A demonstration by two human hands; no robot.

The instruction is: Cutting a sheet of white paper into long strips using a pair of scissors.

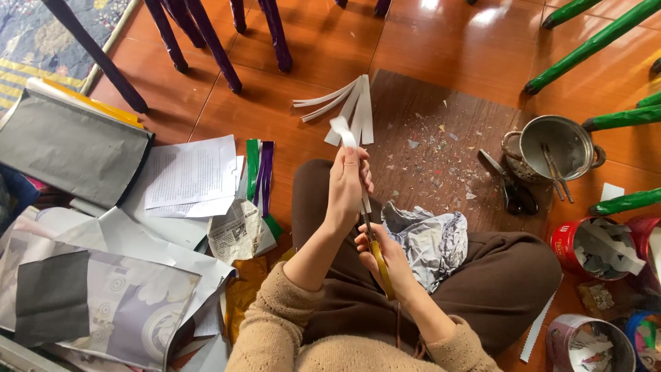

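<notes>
1. Strip of thin white paper [342, 129], narrow and curled at its far end. You held it upright in your left hand [346, 189], fingers pinched shut on its lower part, above your knee. It looked very light, limp and easily torn or creased; the likely best hold was low, close to the cut, where it flopped least.

2. Scissors with yellow handles and slim metal blades [375, 256]. Your right hand [385, 258] was closed through the handles, blades pointing up towards the strip's base. They seemed stiff, hard and sharp at the tip; the handles were the only safe place to take them. Whether the blades were parted could not be told.

3. Fan of cut white paper strips [348, 107], lying on the floor just beyond the held strip.

4. Crumpled silver-grey foil sheet [430, 244], resting in your lap beside the right hand; probably soft and crushable.

5. Brown board littered with small paper scraps [441, 148], with black-handled scissors [511, 186] and a metal pot [554, 145] at its right edge.
</notes>
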